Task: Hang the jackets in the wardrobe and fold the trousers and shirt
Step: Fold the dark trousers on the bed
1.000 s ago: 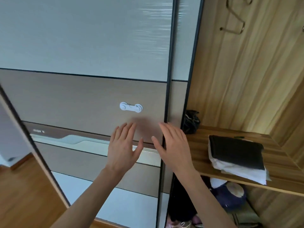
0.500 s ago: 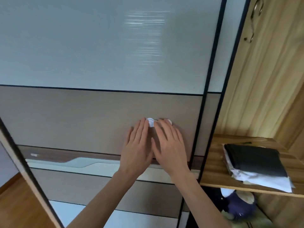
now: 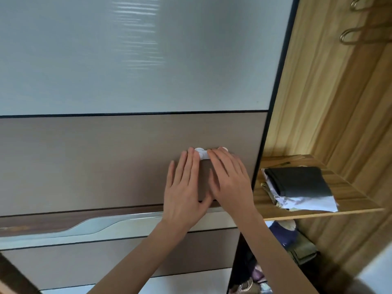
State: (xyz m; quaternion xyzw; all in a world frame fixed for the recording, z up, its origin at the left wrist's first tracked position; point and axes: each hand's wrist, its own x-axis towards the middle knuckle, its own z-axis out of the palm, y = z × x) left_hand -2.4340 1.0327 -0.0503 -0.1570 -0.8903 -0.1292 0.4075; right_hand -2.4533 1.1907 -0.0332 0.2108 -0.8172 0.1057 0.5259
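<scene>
A folded stack of clothes (image 3: 297, 187), a dark garment laid flat over white and olive ones, is seen on the wooden wardrobe shelf (image 3: 350, 196), beside the sliding door (image 3: 127, 162).

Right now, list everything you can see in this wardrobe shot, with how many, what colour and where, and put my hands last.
sliding door: one, pale grey upper panel, taupe middle band, fills the left and centre
white handle: one, white, on the taupe band near the door's right edge
wooden shelf: one, light wood, inside the open wardrobe at right
folded clothes: one stack, dark piece on top, white and patterned below, lying on the shelf
metal hooks: two partly visible, brass-coloured, on the wooden wall at upper right
items under the shelf: several, dark blue and olive, too blurred to identify
left hand: one, flat on the door, fingertips at the handle
right hand: one, flat on the door, fingers over the handle
</scene>
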